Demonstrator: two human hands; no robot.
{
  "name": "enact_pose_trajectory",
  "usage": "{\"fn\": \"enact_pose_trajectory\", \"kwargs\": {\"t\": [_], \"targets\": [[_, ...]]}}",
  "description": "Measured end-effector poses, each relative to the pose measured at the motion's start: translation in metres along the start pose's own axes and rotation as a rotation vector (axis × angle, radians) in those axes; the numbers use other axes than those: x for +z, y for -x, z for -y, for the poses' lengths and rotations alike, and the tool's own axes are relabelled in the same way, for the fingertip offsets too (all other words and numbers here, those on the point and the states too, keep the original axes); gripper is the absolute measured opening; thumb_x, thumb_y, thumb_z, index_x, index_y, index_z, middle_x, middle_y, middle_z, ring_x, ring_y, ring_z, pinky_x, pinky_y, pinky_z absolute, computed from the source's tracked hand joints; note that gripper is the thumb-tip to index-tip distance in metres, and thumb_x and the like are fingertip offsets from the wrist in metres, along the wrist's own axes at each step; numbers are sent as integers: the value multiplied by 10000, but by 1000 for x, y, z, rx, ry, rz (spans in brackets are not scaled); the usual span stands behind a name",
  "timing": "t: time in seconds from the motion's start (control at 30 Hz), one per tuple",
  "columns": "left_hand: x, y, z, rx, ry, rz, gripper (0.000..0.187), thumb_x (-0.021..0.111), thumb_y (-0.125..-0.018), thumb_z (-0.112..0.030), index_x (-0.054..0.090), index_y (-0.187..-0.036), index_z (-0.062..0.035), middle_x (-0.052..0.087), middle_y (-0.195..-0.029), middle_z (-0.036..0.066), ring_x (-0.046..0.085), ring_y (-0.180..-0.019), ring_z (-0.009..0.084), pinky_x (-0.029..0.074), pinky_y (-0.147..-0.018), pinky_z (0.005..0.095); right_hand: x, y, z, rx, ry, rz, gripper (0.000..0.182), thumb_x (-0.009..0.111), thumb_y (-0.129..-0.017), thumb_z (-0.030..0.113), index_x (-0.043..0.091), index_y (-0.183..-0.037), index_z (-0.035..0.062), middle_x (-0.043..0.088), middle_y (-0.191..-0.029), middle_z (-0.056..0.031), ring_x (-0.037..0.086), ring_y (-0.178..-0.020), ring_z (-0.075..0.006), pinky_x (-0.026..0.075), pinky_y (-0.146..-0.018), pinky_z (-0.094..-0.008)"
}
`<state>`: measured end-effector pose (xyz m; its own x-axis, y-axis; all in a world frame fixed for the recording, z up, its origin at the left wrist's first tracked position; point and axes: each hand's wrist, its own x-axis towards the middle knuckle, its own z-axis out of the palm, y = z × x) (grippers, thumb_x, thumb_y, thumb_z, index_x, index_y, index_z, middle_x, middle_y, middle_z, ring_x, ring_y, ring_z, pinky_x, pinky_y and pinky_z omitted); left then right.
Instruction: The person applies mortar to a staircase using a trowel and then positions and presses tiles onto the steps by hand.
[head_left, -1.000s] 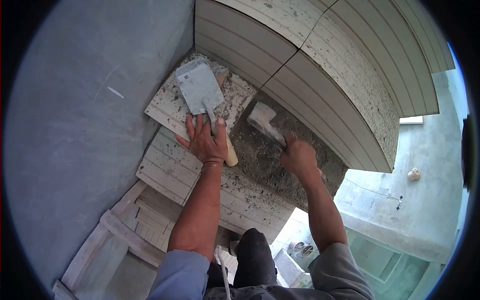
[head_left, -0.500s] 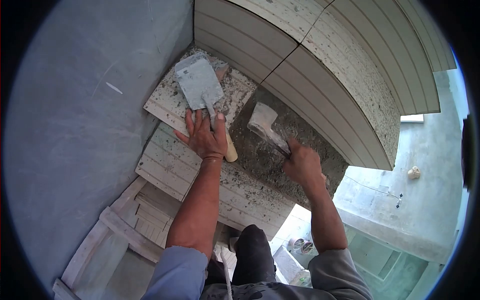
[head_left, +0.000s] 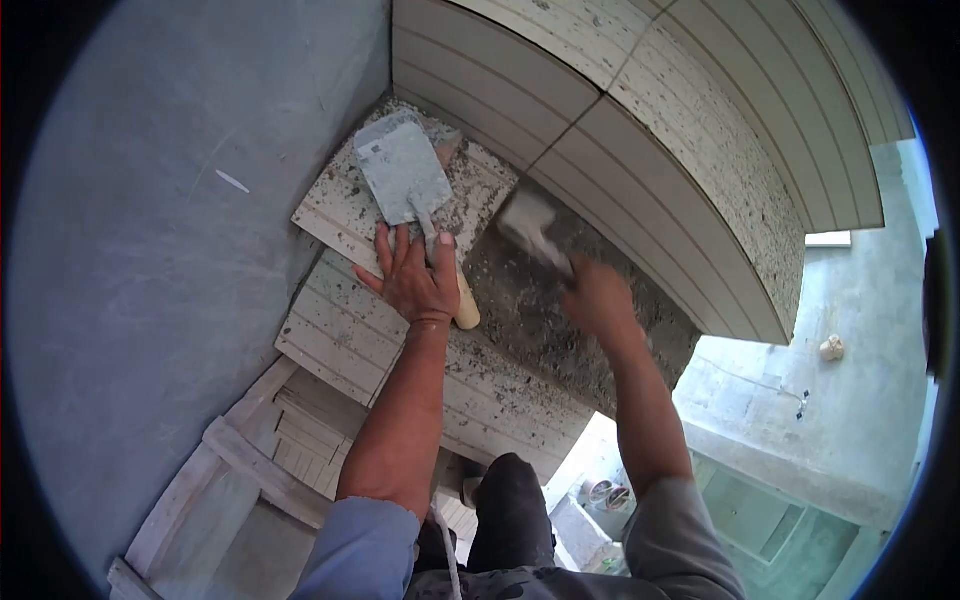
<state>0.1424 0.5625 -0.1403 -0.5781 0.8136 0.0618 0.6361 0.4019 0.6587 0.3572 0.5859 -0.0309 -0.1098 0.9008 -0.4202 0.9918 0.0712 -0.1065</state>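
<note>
A smooth grey wall stands on my left, and curved steps faced in pale ribbed tile meet it, their flat tops strewn with grit. On the tread before me a tile covers the end by the wall; beside it lies a bare bed of dark mortar, running along the foot of the tall riser. My right hand is wrapped round the handle of a short tool, whose broad pale head is over the mortar near the tile's edge; it is blurred, so I cannot tell whether it touches. My left hand is spread flat, fingers resting at the tile's front, thumb by the handle of a trowel that lies on that tile, not gripped. To work this bed well, I judge, I want short, even strokes with the wrist steady, easing off close to the tile and the riser so neither gets chipped or knocked out of line. The left palm should bear down lightly and evenly, clear of the tool's path, and loose crumbs would be best kept from the tile's exposed edge.
</note>
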Motion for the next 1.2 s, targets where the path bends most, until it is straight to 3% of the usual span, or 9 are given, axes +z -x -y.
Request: {"fn": "enact_pose_trajectory", "kwargs": {"t": [0.07, 0.2, 0.27, 0.47, 0.67, 0.87, 0.93, 1.07, 1.2], "targets": [[1, -3, 1, 8, -7, -3, 588, 358, -946, -598, 611, -1315, -217, 431, -1499, 22, 220, -1459, 277, -121, -1122, 621, 10, -35, -7, -44, -177, -97, 300, 558, -711, 73, 602, -1007, 49, 650, -895, -275, 627, -902, -463, 488, -802, -538], [-2, 0, -4, 4, 0, 15, 572, 366, -950, -591, 615, -1311, -223, 436, -1496, 33, 219, -1460, 272, -126, -1118, 626, 2, -13, -9, -25, -144, -89, 301, 544, -710, 69, 611, -1001, 33, 644, -911, -284, 616, -914, -467, 483, -817, -524], [-3, 2, 0, -16, -4, 31, 575, 369, -951, -589, 615, -1311, -213, 438, -1494, 39, 220, -1460, 268, -122, -1118, 627, 1, 17, -6, 12, -173, -41, 322, 585, -708, 138, 632, -1003, 21, 657, -966, -280, 632, -959, -442, 497, -840, -524], [3, 0, 3, 11, -29, 6, 583, 372, -949, -594, 622, -1303, -204, 434, -1496, 41, 225, -1459, 267, -118, -1113, 639, 15, -27, -12, 9, -263, -27, 323, 535, -721, 85, 601, -1032, 33, 642, -903, -289, 613, -935, -469, 476, -840, -524], [1, 4, 4, -2, -4, 1, 583, 375, -945, -599, 636, -1286, -204, 427, -1503, 27, 221, -1461, 276, -122, -1110, 642, -7, 20, 11, 28, -173, -67, 313, 543, -714, 96, 610, -1010, 18, 653, -943, -276, 616, -969, -451, 482, -848, -522], [0, 7, 4, -36, -43, 62, 570, 371, -944, -607, 637, -1285, -236, 425, -1506, 19, 224, -1460, 275, -125, -1110, 637, 5, -19, 5, 7, -132, -44, 367, 566, -732, 133, 605, -1071, -1, 662, -956, -280, 636, -956, -451, 498, -852, -525], [2, 2, 3, 6, 11, 0, 552, 420, -930, -569, 692, -1167, -152, 466, -1471, 56, 238, -1452, 306, -85, -1104, 670, 11, -5, 10, 42, -144, -68, 358, 566, -731, 136, 614, -1053, -10, 662, -958, -279, 637, -955, -446, 498, -851, -524], [2, 4, 4, 12, 53, -42, 551, 421, -929, -572, 696, -1167, -158, 469, -1469, 53, 242, -1451, 303, -88, -1104, 668, 3, 17, 20, 38, -213, -87, 322, 545, -715, 108, 621, -1011, 6, 647, -929, -299, 621, -956, -453, 481, -840, -536], [2, 4, 2, 36, 53, -62, 546, 418, -929, -572, 691, -1183, -174, 471, -1468, 54, 241, -1452, 302, -97, -1105, 662, 6, -25, -6, 61, -221, -33, 331, 584, -727, 140, 602, -1020, -12, 661, -919, -284, 638, -948, -442, 497, -850, -518]]}}
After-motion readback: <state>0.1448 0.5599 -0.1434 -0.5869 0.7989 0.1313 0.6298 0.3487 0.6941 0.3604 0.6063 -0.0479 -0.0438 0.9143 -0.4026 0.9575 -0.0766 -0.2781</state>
